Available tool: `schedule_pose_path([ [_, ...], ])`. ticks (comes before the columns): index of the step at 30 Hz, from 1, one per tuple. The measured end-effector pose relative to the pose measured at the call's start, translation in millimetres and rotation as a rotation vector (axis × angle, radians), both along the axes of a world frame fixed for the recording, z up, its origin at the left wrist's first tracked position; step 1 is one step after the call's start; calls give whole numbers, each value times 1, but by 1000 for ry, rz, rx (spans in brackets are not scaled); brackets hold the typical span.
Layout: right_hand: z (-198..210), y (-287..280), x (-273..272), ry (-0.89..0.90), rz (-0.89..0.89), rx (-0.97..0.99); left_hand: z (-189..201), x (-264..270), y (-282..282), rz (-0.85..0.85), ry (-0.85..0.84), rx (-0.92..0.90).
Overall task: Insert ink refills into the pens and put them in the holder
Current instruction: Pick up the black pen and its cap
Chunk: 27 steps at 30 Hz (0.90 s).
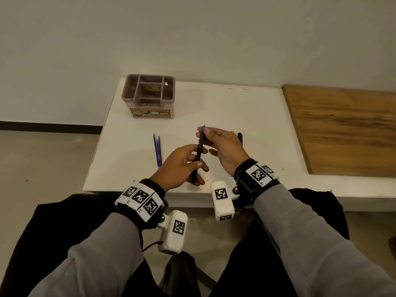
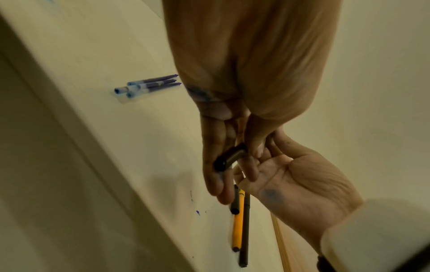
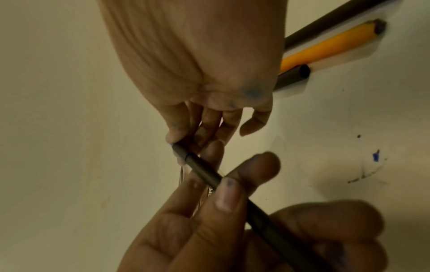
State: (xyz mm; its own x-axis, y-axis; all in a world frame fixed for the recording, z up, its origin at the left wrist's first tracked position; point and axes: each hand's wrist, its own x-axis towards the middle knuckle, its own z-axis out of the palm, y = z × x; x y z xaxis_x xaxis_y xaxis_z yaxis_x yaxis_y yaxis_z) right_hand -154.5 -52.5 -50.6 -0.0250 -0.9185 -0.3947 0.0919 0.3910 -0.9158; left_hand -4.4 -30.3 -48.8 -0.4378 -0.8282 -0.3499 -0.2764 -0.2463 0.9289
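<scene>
From the head view, I am holding the black pen [image 1: 198, 156] above the table's near edge [image 1: 128, 188], its long axis pointing away toward the holder [image 1: 150, 96] at the far left corner. My left hand [image 1: 182, 166] is gripping the barrel.

The left wrist view is showing its rear end.

In the right wrist view, my right hand [image 3: 197, 82] is pinching the tip end, probably seating the refill.

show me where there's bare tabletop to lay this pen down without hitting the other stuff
Free: the white table between the holder and the wooden board, and the strip between the holder and the blue refills. Crowded: beside the right hand, where a yellow pen and dark pens lie.
</scene>
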Motion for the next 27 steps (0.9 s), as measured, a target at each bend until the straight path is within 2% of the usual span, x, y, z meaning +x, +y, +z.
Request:
schedule_pose_path([
  [4,3,0,1,40,-17,0,-1,0,0,-8,-22,-11],
  [8,6,0,0,43,43,-1,-3,-1,-1,-6,-36,-13],
  [11,7,0,-2,98,6,-23,-3,-1,0,-20,-44,-14],
  [14,8,1,-4,81,63,-24,-4,-2,1,-20,-48,-6],
  [18,10,0,-5,97,19,-19,-3,-2,0,-24,-47,-9],
  [27,11,-1,-8,114,70,-37,-6,-3,0,-13,-41,-18],
])
